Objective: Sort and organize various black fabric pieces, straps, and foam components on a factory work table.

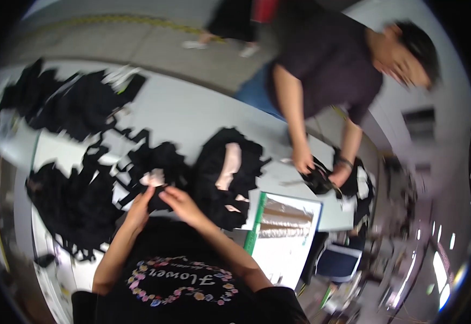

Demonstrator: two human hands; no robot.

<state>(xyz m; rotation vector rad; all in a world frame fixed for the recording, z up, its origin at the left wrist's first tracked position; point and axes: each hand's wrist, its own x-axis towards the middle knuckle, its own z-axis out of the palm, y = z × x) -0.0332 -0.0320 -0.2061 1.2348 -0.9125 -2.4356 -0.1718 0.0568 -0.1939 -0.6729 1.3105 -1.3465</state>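
In front of my body, my left hand (140, 205) pinches a small pale pink and black fabric piece (153, 177) between closed fingers. Close beside it, my right hand (180, 204) has its fingertips together at the black edge of the same piece. Behind the fingers lies a heap of black fabric pieces (165, 157), so the outline of what I hold is hard to separate from it. Just right of my hands sits another black fabric pile (214, 162), with a long pale pink strip (229, 166) on top.
Black cut pieces (73, 208) spread over the left of the pale table (192, 102), with a larger heap (81, 102) at the far left. A green-edged white board (284, 237) lies at right. Across the table, a person (322, 65) handles black fabric (319, 177). Someone else stands behind.
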